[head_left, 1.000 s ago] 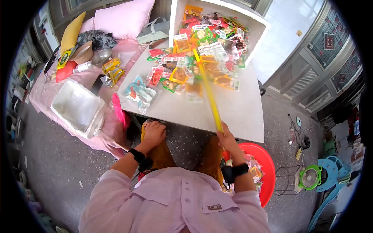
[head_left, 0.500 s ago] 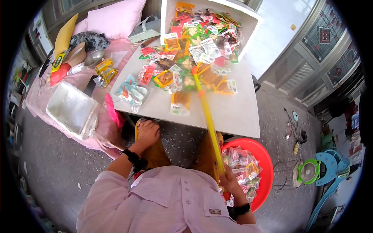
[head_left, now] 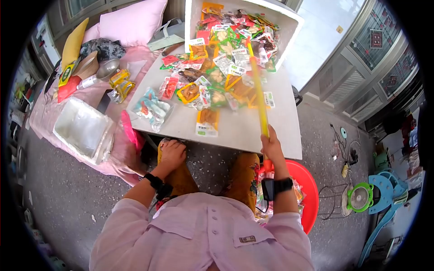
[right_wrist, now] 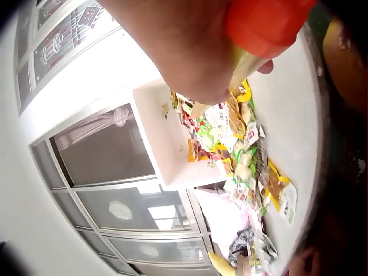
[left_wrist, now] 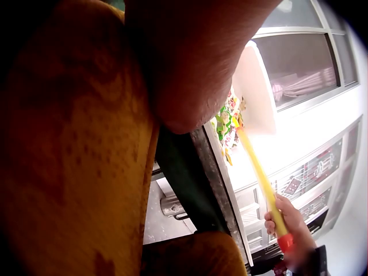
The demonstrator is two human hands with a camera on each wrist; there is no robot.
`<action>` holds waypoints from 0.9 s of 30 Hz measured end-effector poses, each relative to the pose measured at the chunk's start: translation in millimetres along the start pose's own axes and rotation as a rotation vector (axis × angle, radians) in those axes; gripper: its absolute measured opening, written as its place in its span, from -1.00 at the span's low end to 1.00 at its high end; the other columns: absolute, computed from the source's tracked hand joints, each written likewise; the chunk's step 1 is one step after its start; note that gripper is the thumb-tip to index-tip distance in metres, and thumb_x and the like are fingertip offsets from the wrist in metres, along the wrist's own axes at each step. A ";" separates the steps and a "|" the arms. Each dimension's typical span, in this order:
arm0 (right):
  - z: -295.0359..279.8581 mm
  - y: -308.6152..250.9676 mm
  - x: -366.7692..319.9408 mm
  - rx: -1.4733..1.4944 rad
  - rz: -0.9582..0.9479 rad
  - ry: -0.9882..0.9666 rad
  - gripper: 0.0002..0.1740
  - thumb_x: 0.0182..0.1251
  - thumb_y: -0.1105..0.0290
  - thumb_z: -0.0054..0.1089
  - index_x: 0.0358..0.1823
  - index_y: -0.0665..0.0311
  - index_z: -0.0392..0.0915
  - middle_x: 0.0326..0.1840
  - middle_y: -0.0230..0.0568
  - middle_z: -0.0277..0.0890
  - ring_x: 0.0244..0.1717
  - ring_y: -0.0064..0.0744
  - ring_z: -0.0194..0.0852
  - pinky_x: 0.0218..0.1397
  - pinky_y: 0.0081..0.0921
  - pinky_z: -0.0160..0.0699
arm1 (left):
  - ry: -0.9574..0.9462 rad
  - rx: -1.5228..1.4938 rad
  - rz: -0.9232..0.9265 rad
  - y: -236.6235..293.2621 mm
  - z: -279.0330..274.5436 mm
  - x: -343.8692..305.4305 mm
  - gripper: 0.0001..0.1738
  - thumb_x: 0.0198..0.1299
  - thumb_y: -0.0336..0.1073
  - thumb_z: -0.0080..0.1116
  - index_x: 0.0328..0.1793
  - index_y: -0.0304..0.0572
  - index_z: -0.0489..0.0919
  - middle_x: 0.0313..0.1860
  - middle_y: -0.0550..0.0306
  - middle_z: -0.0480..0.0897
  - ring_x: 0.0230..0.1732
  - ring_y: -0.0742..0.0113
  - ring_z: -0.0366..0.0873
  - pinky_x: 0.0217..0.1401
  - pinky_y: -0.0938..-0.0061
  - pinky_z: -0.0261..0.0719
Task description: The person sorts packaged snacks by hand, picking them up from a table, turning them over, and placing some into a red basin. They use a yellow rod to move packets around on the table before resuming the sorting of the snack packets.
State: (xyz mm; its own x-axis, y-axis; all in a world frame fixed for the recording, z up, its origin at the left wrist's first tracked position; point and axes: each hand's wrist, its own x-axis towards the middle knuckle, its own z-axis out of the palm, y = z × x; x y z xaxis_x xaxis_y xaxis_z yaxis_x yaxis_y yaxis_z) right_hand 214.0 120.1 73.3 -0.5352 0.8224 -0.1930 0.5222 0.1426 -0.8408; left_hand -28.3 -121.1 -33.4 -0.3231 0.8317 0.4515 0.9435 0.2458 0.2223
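My right hand [head_left: 271, 147] grips a long yellow stick [head_left: 259, 97] near its orange-red butt end [right_wrist: 267, 26]. The stick's orange tip reaches up over a heap of small food packets [head_left: 221, 61], at the mouth of a tipped white foam box [head_left: 291, 34]. The heap spills from the box onto the white table [head_left: 275, 128]. One orange-edged packet [head_left: 208, 123] lies nearer the table's front edge. My left hand [head_left: 173, 155] rests on the left knee with nothing in it; in the left wrist view its heel lies against the patterned trousers [left_wrist: 75, 155].
A red tub [head_left: 311, 198] full of packets stands on the floor under my right forearm. A clear bag with blue-white contents [head_left: 153, 110] lies at the table's left. The pink-covered seat [head_left: 49, 117] holds a white foam tray [head_left: 81, 128]. At right stands a green fan [head_left: 360, 198].
My right hand first drew the stick back toward me, then pushed it forward again, its tip now farther right and up. The orange-edged packet has shifted toward the front edge. The left hand stays put.
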 end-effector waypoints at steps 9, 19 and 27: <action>4.9 50.0 -62.1 -0.010 -0.170 -0.061 -0.48 0.17 0.36 -0.15 0.18 0.31 0.03 -0.18 -0.04 0.34 -0.18 -0.27 0.37 -0.16 -0.49 0.36 | 0.107 0.041 0.032 2.4 -7.4 0.8 -0.89 -0.25 -0.30 0.08 -0.51 -0.05 0.47 -0.46 0.22 0.51 -0.19 0.24 0.38 -0.20 0.26 0.26; -0.7 71.8 -153.2 0.024 0.027 -0.111 -0.46 0.19 0.38 -0.16 0.22 0.18 -0.02 -0.39 -0.14 0.38 -0.59 -0.47 0.38 -0.56 -0.54 0.39 | 0.063 0.013 0.007 1.3 -5.4 -3.2 -0.82 -0.28 -0.29 0.07 -0.44 -0.06 0.50 -0.40 0.19 0.52 -0.17 0.23 0.38 -0.10 0.27 0.23; 8.1 72.6 -168.4 0.053 -0.027 -0.025 -0.47 0.17 0.43 -0.13 0.20 0.24 0.01 -0.41 -0.19 0.38 -0.56 -0.54 0.38 -0.52 -0.62 0.38 | 0.105 -0.136 0.017 4.9 -1.6 -0.6 -0.81 -0.25 -0.33 0.09 -0.40 -0.12 0.46 -0.38 0.14 0.49 -0.17 0.17 0.37 -0.18 0.29 0.27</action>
State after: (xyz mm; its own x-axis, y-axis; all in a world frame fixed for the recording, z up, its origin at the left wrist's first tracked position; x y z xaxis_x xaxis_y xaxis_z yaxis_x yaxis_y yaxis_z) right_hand 336.7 -12.5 40.7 -0.5655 0.8044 -0.1819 0.4720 0.1347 -0.8712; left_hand -23.6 -121.2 -31.2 -0.3203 0.7767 0.5424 0.9323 0.1568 0.3259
